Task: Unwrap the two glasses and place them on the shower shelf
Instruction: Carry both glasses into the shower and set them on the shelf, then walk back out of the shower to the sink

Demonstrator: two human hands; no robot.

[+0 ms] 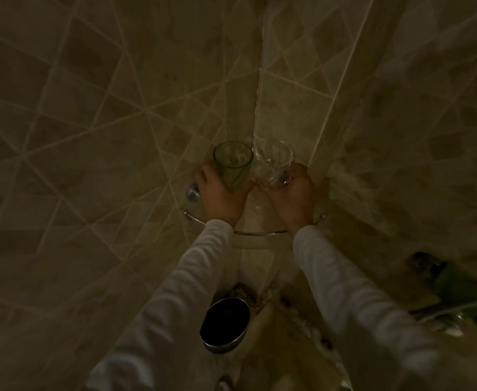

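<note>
In the dim tiled corner, a green glass (233, 162) stands upright with my left hand (220, 193) gripping its lower part. Right beside it is a clear glass (274, 160), bare of any wrapping, and my right hand (291, 196) holds it near the base. Both glasses are over the glass corner shower shelf, whose curved metal rail (259, 232) shows below my wrists. Whether the glass bottoms touch the shelf is hidden by my hands.
Tiled walls meet in the corner behind the glasses. A round metal fitting (193, 191) sits on the left wall by the shelf. Below, a dark round metal container (226, 324) stands on the floor. A tap and something green (457, 289) are at the right.
</note>
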